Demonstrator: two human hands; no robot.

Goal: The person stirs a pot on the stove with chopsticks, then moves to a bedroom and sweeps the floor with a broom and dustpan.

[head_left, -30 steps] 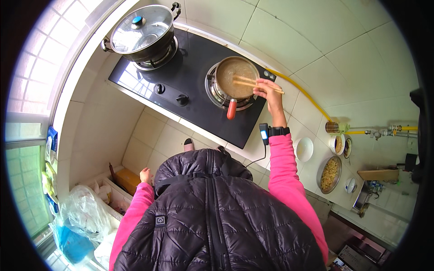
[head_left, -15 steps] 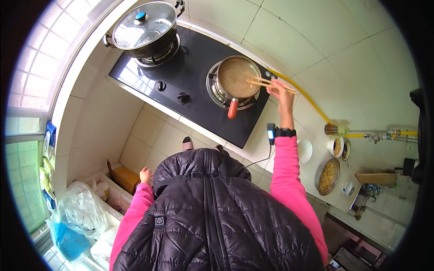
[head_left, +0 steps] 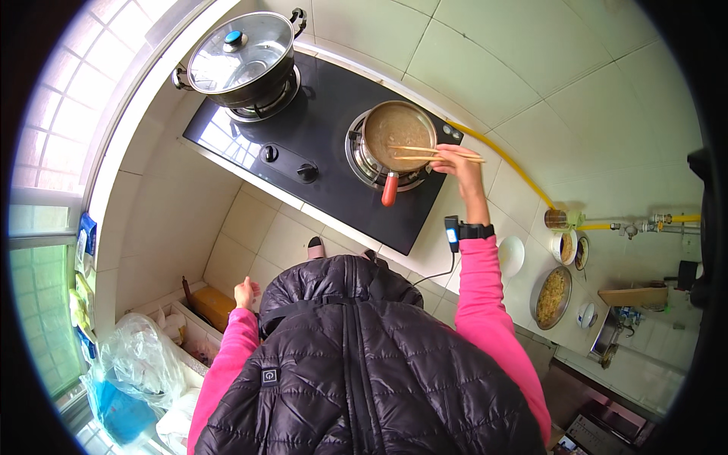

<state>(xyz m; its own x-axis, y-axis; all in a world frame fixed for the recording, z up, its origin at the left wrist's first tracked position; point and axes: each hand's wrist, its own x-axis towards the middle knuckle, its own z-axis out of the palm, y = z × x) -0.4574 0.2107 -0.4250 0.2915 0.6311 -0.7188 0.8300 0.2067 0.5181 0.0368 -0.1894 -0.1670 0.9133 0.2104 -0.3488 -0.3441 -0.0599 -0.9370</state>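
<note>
My right hand (head_left: pixel 459 163) grips a pair of wooden chopsticks (head_left: pixel 414 158) above a small saucepan (head_left: pixel 367 142). The chopstick tips reach over or into the cloudy, brownish liquid (head_left: pixel 398 125) in the pan; I cannot tell how deep. The pan stands on the right burner, its red handle (head_left: pixel 390 189) pointing toward me. Down at my left side, clear of the stove, my left hand (head_left: pixel 246 293) hangs with its fingers loosely bent and a little apart, nothing visible in it.
A lidded two-handled pot (head_left: pixel 246 64) stands on the left burner of the black gas hob (head_left: pixel 318 114). A yellow gas hose (head_left: pixel 523 174) runs along the wall. To the right are a white bowl (head_left: pixel 511 256) and a metal dish of food (head_left: pixel 552 296). Plastic bags (head_left: pixel 140 356) lie at lower left.
My right hand and the chopsticks have shifted down a little. The chopstick tips have swung left and lower across the pan. My left hand has barely moved.
</note>
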